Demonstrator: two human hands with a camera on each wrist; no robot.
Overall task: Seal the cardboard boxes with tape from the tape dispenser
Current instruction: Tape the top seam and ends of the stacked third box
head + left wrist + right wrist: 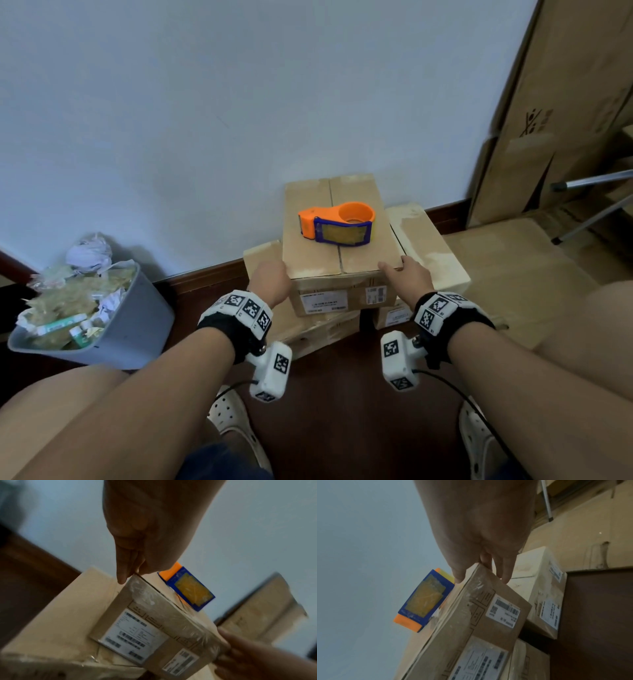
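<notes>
A closed cardboard box (356, 255) with shipping labels on its near face tops a stack by the wall. On its lid lies the orange and blue tape dispenser (337, 222), untouched by either hand. My left hand (274, 277) grips the box's near left corner; in the left wrist view its fingers (122, 574) run down the side of the box (154, 622). My right hand (400, 269) grips the near right corner. In the right wrist view its thumb sits on the box's (479, 615) top edge and its fingers (505, 577) on the side. The dispenser (424, 601) shows behind.
More taped boxes lie under and beside the top one, at the left (262, 255) and right (428, 246). A grey bin (137, 325) full of waste stands to the left. Large flat cartons (548, 102) and metal stand legs (589, 185) fill the right. My knees and white shoes are below.
</notes>
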